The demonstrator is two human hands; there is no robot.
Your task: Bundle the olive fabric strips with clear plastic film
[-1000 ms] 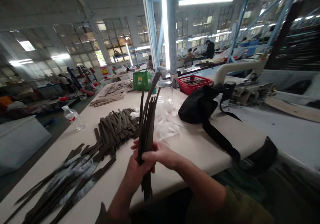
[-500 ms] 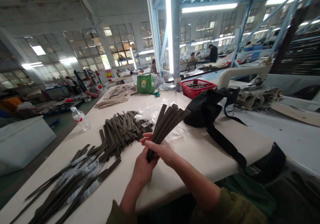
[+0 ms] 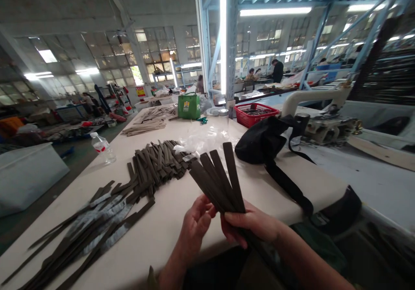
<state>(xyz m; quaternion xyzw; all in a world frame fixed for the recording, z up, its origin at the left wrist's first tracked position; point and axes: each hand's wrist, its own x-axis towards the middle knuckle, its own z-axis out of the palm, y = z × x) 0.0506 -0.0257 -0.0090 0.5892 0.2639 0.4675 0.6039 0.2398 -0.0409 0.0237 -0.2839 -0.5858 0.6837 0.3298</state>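
Observation:
A fanned bundle of dark grey-brown flat strips (image 3: 231,169) stands up over the near edge of the table. My right hand (image 3: 256,221) is closed around its lower part, thumb across the front. The lower ends run down behind that hand and are partly hidden. On the bundle's left side is my left hand (image 3: 195,223), its fingers loosely bent and thumb apart, fingertips close against the strips; whether they touch I cannot tell. A pile of similar short strips (image 3: 158,164) lies beyond it on the table. Longer dark strips (image 3: 74,242), some with pale wrapping, spread at the left.
The pale table (image 3: 175,242) also carries a water bottle (image 3: 103,148), clear plastic film (image 3: 207,138), a green bag (image 3: 189,106), a red basket (image 3: 256,113) and a black bag (image 3: 259,141) with a strap. A sewing machine (image 3: 319,108) stands at right. People work far behind.
The bundle has come lower and nearer and fanned wider, its tops now leaning left. My left hand has let go of the lower end; my right hand has moved right and down with the strips.

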